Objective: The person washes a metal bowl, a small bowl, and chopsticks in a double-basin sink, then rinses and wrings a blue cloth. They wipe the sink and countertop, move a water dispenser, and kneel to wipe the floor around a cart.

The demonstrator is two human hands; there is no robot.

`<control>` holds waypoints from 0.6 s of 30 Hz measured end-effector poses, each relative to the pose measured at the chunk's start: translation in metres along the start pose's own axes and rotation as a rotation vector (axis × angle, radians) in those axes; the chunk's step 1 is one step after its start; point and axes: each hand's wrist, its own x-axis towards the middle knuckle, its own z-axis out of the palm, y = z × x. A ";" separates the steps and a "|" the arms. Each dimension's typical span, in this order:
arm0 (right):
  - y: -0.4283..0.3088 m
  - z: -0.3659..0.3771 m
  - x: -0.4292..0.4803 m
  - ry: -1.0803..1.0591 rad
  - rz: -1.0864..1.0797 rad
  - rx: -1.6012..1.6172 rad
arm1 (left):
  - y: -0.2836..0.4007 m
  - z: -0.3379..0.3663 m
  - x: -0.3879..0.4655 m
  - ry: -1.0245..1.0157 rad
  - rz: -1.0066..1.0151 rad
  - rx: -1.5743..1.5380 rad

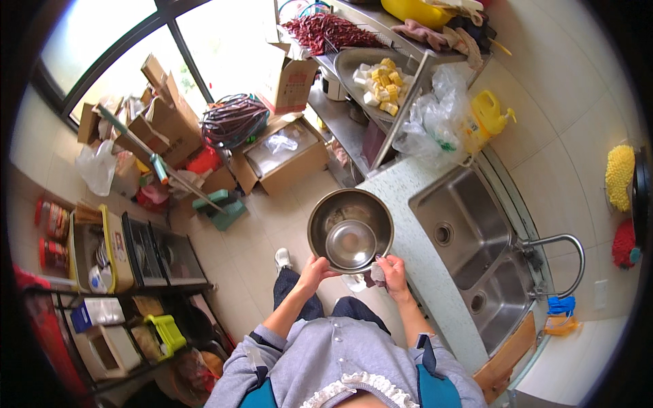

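Note:
Between my two hands I carry a wide stainless steel bowl point(326, 209) in front of my body, its left part over the floor and its right rim near the countertop. My left hand point(315, 275) grips the rim at the lower left. At the lower right, my right hand point(392, 273) grips the rim and also has a crumpled greyish cloth point(377, 274) in its fingers. Shiny round metal, seemingly a smaller steel bowl point(352, 244), shows inside the wide one; whether it is separate is hard to tell.
To the right, a speckled countertop point(433, 285) holds a double steel sink point(454, 219) with a curved faucet point(576, 255). Ahead, a metal rack carries a tray point(352, 58) of cut corn and white chunks. Cardboard boxes point(293, 160) and a green broom point(227, 211) stand ahead left; a black shelf point(173, 290) is left.

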 end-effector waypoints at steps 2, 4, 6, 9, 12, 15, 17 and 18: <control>-0.005 0.031 0.028 -0.100 0.115 0.018 | 0.030 -0.028 0.021 0.163 -0.033 0.069; -0.012 0.066 0.056 -0.231 0.153 0.031 | 0.066 -0.060 0.043 0.141 0.023 0.035; -0.019 0.097 0.077 -0.233 0.281 0.051 | 0.103 -0.097 0.066 0.148 0.039 0.049; -0.027 0.126 0.098 -0.256 0.228 0.100 | 0.154 -0.147 0.113 0.269 0.044 0.130; -0.027 0.130 0.106 -0.136 0.201 0.152 | 0.190 -0.185 0.180 0.233 -0.117 0.155; -0.024 0.118 0.098 0.070 0.141 0.242 | 0.197 -0.196 0.252 0.322 -0.203 0.178; -0.023 0.108 0.086 0.196 0.074 0.351 | 0.192 -0.193 0.302 0.264 -0.208 0.191; -0.024 0.104 0.077 0.315 0.094 0.451 | 0.186 -0.190 0.325 0.237 -0.213 0.199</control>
